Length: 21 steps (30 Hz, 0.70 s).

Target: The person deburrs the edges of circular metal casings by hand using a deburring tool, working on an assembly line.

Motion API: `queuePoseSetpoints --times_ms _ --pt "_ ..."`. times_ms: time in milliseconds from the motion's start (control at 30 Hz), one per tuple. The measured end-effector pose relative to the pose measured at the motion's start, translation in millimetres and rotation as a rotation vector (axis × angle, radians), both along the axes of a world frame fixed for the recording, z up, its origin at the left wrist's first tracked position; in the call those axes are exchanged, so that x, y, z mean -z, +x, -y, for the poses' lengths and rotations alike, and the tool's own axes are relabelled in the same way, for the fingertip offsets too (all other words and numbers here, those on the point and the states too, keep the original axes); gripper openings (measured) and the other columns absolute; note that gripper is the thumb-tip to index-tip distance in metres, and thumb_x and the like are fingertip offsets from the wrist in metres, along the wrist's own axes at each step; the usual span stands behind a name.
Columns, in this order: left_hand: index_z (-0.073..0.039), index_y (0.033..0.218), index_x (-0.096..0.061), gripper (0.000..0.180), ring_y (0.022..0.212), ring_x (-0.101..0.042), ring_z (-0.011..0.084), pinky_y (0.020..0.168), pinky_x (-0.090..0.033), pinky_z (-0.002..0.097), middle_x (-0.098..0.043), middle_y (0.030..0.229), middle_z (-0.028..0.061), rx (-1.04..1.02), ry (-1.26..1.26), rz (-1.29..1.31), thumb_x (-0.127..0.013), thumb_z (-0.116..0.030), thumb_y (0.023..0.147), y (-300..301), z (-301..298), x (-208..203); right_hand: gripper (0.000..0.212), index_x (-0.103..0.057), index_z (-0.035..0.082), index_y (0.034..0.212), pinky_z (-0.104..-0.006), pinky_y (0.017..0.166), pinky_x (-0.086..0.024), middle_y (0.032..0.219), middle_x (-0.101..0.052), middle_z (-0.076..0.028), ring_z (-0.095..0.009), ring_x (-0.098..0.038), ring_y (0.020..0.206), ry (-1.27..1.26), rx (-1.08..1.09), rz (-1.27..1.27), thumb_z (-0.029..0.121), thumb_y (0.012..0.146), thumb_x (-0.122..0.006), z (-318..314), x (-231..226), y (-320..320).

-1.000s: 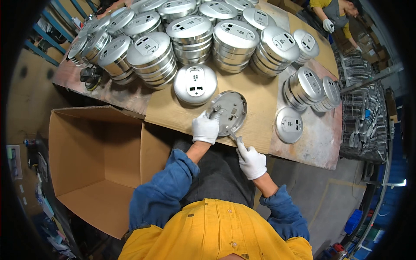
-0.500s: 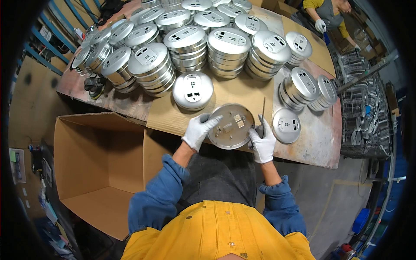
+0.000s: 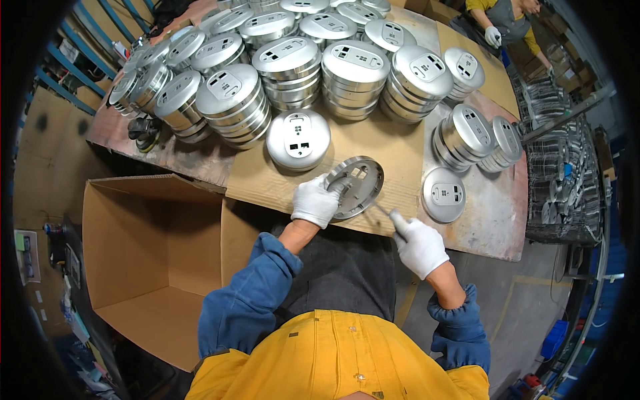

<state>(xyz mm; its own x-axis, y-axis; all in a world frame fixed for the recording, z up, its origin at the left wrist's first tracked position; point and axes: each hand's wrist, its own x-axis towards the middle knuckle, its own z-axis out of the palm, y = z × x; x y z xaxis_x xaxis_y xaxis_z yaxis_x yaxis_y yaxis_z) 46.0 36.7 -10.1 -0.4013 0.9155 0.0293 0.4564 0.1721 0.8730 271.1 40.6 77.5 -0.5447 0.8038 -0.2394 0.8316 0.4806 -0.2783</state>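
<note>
My left hand point(image 3: 315, 204), in a white glove, grips the left rim of a round metal cover point(image 3: 371, 190). The cover is tilted with its hollow inner side showing, and small cut-outs are visible near its top. In my gloved right hand point(image 3: 423, 248) is a thin, file-like tool point(image 3: 383, 209), its shaft blurred and pointing up-left to the cover's lower right edge. Whether its tip touches the metal I cannot tell. Just beyond my hands, a single finished-looking cover point(image 3: 298, 141) lies face up on cardboard; another cover point(image 3: 443, 194) lies to the right.
Tall stacks of silver covers point(image 3: 353, 77) fill the far side of the table point(image 3: 490, 227). An open cardboard box point(image 3: 157, 233) stands at the left, below the table edge. At the far right are a wire bin point(image 3: 560, 173) of metal parts and a co-worker point(image 3: 501, 27).
The cover has turned from nearly facing me to a steeper tilt. My right hand has let go of its rim, moved right and nearer, and swung the tool from upright toward the cover.
</note>
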Motion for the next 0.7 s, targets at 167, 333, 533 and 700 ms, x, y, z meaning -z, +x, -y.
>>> queuePoseSetpoints --times_ms 167,333,533,700 --pt "-0.006 0.088 -0.070 0.026 0.067 -0.065 0.0306 0.059 -0.050 0.0361 -0.066 0.075 0.0151 0.007 0.021 -0.250 -0.072 -0.031 0.080 10.1 -0.4 -12.5 0.035 -0.056 0.012 0.121 -0.0413 0.068 -0.051 0.086 -0.065 -0.014 -0.032 -0.065 0.080 -0.080 -0.096 0.228 0.021 0.088 -0.050 2.6 -10.9 -15.3" --pt "-0.006 0.080 -0.068 0.029 0.066 -0.063 0.0341 0.057 -0.049 0.0396 -0.063 0.069 0.0164 0.003 0.076 -0.320 -0.072 -0.035 0.079 15.7 2.6 -17.0 0.029 -0.061 0.011 0.112 -0.0418 0.061 -0.051 0.082 -0.065 -0.013 -0.030 -0.066 0.075 0.015 -0.171 0.197 0.016 0.087 -0.049 -0.1 -6.1 -22.0" --pt "-0.008 0.084 -0.069 0.028 0.068 -0.064 0.0336 0.058 -0.050 0.0392 -0.065 0.074 0.0149 0.044 0.074 -0.338 -0.071 -0.035 0.079 16.5 6.6 -21.8 0.027 -0.062 0.010 0.109 -0.0422 0.057 -0.051 0.080 -0.065 -0.014 -0.031 -0.065 0.071 0.080 -0.219 0.182 0.014 0.086 -0.048 -1.2 -4.3 -26.2" --pt "-0.010 0.078 -0.064 0.027 0.063 -0.062 0.0335 0.056 -0.049 0.0414 -0.063 0.070 0.0127 0.056 0.150 -0.350 -0.064 -0.037 0.083 18.7 6.0 -15.2 0.023 -0.064 0.007 0.102 -0.0432 0.058 -0.051 0.076 -0.065 -0.015 -0.032 -0.065 0.068 0.068 -0.260 0.181 0.013 0.085 -0.048 -7.3 -11.6 -33.5"
